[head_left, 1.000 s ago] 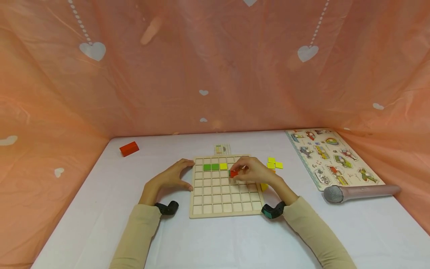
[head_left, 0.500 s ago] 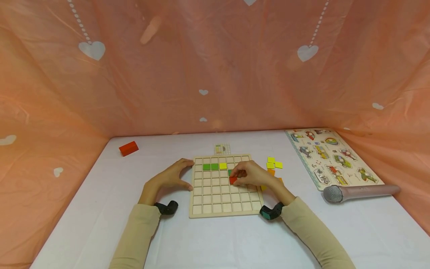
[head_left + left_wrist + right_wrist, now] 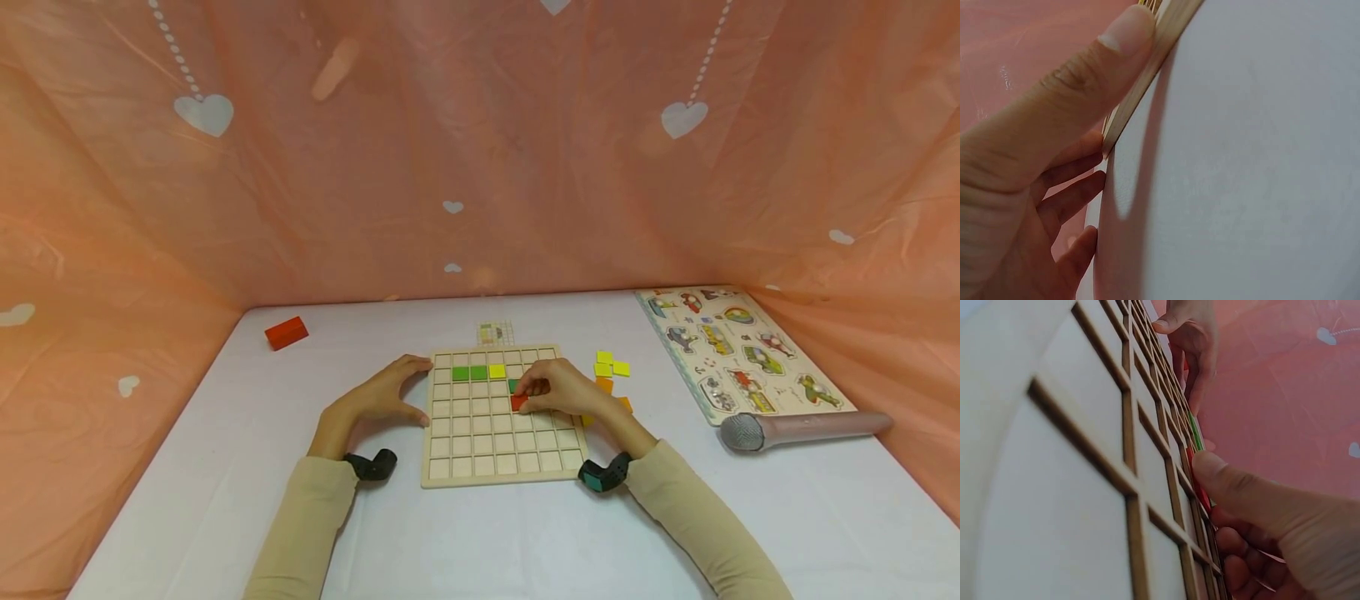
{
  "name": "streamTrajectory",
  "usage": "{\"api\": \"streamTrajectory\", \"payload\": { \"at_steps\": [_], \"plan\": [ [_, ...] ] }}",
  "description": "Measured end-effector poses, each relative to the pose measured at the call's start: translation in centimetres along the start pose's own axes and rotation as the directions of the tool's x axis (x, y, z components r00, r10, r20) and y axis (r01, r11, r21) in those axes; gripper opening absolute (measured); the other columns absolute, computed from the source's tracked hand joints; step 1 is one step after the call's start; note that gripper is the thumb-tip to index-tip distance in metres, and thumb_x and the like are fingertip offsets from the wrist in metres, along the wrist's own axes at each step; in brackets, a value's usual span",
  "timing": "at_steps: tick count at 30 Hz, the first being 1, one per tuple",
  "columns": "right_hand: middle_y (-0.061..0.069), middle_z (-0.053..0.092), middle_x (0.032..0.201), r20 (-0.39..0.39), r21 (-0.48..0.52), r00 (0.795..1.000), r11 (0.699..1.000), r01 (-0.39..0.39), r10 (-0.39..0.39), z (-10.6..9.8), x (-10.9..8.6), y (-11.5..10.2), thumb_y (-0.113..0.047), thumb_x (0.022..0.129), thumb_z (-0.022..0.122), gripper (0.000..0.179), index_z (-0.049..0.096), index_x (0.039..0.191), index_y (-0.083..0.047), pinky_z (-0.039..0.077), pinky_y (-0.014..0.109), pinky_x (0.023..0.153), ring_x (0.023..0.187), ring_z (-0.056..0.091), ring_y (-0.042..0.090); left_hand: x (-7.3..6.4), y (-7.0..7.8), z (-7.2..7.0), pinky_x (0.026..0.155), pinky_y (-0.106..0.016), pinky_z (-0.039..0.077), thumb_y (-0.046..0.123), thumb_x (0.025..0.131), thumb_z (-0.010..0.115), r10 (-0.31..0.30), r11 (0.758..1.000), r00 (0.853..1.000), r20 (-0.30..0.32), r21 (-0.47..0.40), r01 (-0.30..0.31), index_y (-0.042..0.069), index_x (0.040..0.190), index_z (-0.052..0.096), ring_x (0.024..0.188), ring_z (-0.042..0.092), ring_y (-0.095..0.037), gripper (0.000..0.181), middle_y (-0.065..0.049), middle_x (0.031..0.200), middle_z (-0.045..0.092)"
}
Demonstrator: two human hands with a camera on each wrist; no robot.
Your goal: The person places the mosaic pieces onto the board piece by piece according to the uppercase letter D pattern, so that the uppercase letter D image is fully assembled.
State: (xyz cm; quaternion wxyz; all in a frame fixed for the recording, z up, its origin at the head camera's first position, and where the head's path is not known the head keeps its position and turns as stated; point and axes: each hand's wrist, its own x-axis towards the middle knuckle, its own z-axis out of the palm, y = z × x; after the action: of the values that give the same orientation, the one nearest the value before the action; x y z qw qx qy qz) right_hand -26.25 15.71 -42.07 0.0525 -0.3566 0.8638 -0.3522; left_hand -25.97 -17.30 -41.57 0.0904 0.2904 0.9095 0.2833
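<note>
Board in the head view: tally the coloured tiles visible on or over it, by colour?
Light green tiles: 2
Yellow tile: 1
Dark green tile: 1
Red tile: 1
Total visible: 5; the right hand could hide more.

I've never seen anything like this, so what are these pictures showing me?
No machine here, just a person working bare-handed. The wide picture is from a head camera looking down; each close-up is from a wrist camera. On the table lie a board with green tiles and a yellow tile in its grid, loose tiles beside it, a card, a red block, a puzzle and a microphone. The left hand touches the board's edge. The right hand appears to pinch a red tile at the board.
</note>
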Motion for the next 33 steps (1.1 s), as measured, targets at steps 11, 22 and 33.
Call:
{"api": "streamTrajectory", "payload": {
  "at_steps": [11, 22, 33],
  "plan": [
    [-0.001, 0.065, 0.087, -0.118, -0.029, 0.993, 1.000, -0.004, 0.000, -3.1, -1.3, -0.4, -0.013, 0.080, 0.074, 0.019, 0.070, 0.097, -0.005, 0.049, 0.023, 0.063, 0.072, 0.054, 0.010, 0.2, 0.0, 0.0, 0.110, -0.046, 0.027, 0.035, 0.065, 0.084, 0.008, 1.000, 1.000, 0.000, -0.002, -0.008, -0.002, 0.138, 0.039, 0.132, 0.033, -0.032, 0.093, -0.017, 0.140, 0.039],
    [0.005, 0.067, 0.093, -0.102, -0.045, 0.987, 0.991, -0.126, 0.121, -6.6, -5.3, 1.4, -0.004, 0.081, 0.071, 0.019, 0.069, 0.099, -0.004, 0.050, 0.025, 0.068, 0.077, 0.055, 0.013, 0.2, 0.0, -0.1, 0.111, -0.047, 0.026, 0.036, 0.065, 0.084, -0.001, 1.000, 1.000, 0.003, -0.004, 0.001, -0.003, 0.138, 0.039, 0.132, 0.033, -0.033, 0.095, -0.019, 0.140, 0.039],
    [0.008, 0.065, 0.102, 0.080, 0.026, 0.992, 0.994, -0.103, 0.101, -7.0, -8.2, 2.6, 0.004, 0.082, 0.065, 0.030, 0.065, 0.112, -0.003, 0.048, 0.024, 0.072, 0.084, 0.054, 0.017, 0.2, -0.1, -0.1, 0.111, -0.047, 0.026, 0.039, 0.064, 0.084, -0.013, 1.000, 1.000, 0.006, -0.010, 0.013, -0.001, 0.139, 0.038, 0.133, 0.032, -0.033, 0.096, -0.018, 0.141, 0.038]
  ]
}}
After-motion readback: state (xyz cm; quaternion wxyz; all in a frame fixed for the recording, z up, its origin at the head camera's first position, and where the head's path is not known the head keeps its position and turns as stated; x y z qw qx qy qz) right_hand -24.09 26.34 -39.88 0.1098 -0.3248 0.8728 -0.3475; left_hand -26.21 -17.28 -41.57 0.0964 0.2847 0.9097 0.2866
